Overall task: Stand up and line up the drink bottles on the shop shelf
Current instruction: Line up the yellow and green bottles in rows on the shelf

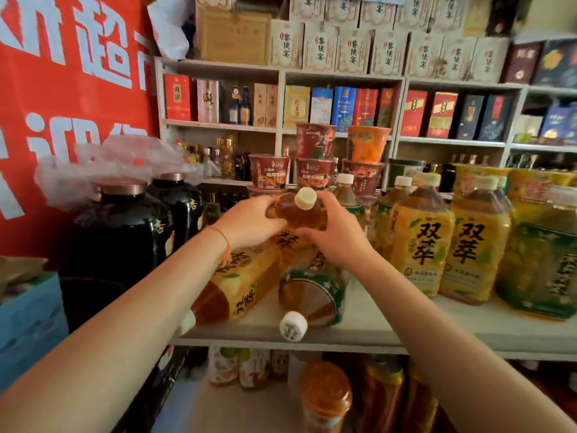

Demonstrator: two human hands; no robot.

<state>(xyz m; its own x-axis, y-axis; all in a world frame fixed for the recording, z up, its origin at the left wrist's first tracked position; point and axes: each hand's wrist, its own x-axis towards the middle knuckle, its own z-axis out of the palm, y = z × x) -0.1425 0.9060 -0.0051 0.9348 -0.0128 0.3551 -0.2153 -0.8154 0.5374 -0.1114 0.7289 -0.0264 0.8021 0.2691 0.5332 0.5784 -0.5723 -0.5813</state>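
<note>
standing at the shop shelf (390,326), i count the job as partly done. to my right a row of tea bottles (449,242) already stands upright, labels facing out, shoulder to shoulder along the shelf. on the left of that row the work is still open: two bottles lie flat with their caps pointing towards me, a yellow-label bottle (240,285) and just beside it a green-label bottle (315,292), whose white cap (293,326) hangs near the shelf's front edge.

between the standing row and the fallen pair i have one amber tea bottle (299,214) up in both hands. my left hand (249,223) curls round its left shoulder and my right hand (337,229) wraps its right side, so both are grasping it, not resting. it tilts towards me, neck and pale cap (306,198) leaning forward, and its lower part is hidden behind the lying bottles, so i cannot tell whether its base is on the shelf yet.

by my reckoning this one needs seating next to the row, then the two flat ones lifted and set in line.

the held bottle is clear plastic, full of brown tea, with a yellow label bearing dark characters; it looks heavy and smooth, so a firm two-handed hold suits it.
</note>
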